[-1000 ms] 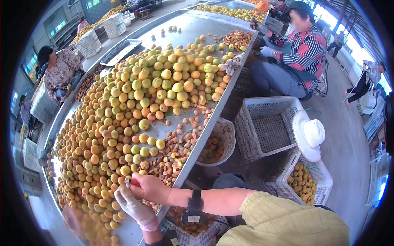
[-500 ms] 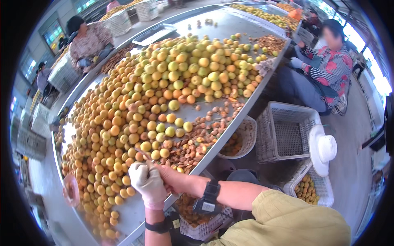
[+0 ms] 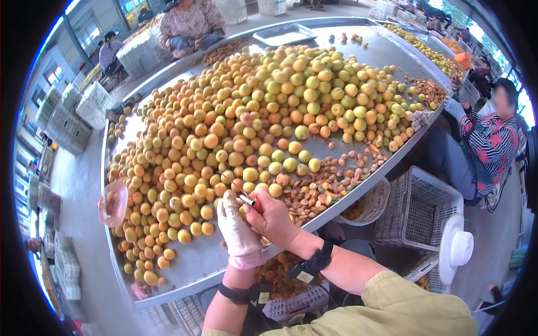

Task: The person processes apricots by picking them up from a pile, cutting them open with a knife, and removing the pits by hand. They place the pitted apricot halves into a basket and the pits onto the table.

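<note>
At lower centre, your right hand (image 3: 276,219) grips a red-handled tool (image 3: 258,205) beside your gloved left hand (image 3: 237,228), whose hold I cannot tell, with round fruit (image 3: 210,140) heaped mid-frame, probably for easy reach.

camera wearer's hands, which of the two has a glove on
The left hand, in a pale glove; the right hand is bare and grips a red-handled tool.

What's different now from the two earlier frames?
The view has swung left, so the scene slid rightward in the picture. The gloved left hand, curled half a second ago, now looks straighter. Nothing is clearly taken up or let go. Unchanged: the right hand holds the red-handled tool; the fruit heap and white hat look the same.
</note>
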{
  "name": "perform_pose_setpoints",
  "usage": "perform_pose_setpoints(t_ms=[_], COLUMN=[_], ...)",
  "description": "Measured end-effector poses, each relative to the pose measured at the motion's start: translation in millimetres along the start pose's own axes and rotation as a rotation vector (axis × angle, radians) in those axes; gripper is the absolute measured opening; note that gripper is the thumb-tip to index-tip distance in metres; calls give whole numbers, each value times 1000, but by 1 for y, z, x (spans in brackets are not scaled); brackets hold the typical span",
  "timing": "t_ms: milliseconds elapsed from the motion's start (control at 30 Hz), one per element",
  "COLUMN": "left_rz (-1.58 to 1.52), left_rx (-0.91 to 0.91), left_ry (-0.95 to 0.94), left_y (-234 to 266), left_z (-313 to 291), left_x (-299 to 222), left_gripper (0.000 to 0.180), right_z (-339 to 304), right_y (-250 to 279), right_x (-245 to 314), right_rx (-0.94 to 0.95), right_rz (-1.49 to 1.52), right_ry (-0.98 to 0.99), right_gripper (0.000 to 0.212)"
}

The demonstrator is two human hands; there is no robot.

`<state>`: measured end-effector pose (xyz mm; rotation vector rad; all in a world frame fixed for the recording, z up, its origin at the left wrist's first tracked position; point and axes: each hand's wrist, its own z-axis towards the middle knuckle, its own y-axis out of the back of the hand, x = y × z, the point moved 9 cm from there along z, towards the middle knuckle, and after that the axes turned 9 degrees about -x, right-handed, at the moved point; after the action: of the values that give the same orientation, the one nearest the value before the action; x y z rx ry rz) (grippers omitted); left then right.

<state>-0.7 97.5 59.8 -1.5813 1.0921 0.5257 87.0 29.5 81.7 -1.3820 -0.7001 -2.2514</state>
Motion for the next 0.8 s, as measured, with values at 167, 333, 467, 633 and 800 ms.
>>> perform_pose_setpoints(t_ms=[167, 333, 467, 633, 800], left_rz=[160, 517, 664, 767, 846], left_rx=[41, 169, 206, 265, 334], left_ry=[-190, -583, -721, -810, -872], left_y=[4, -16, -25, -39, -50], left_z=[5, 1, -8, -22, -32], left_x=[-15, -32, -32, -26, -23], left_gripper=[20, 25, 28, 27, 24], right_z=[-10, -18, -25, -38, -55], right_y=[-23, -38, -39, -40, -35], right_x=[-21, -40, -42, -57, -68], right_rx=[27, 1, 115, 248, 373], right_rz=[359, 777, 941, 897, 837], right_ry=[-312, -669, -782, -977, -1157], right_gripper=[30, 29, 33, 47, 52])
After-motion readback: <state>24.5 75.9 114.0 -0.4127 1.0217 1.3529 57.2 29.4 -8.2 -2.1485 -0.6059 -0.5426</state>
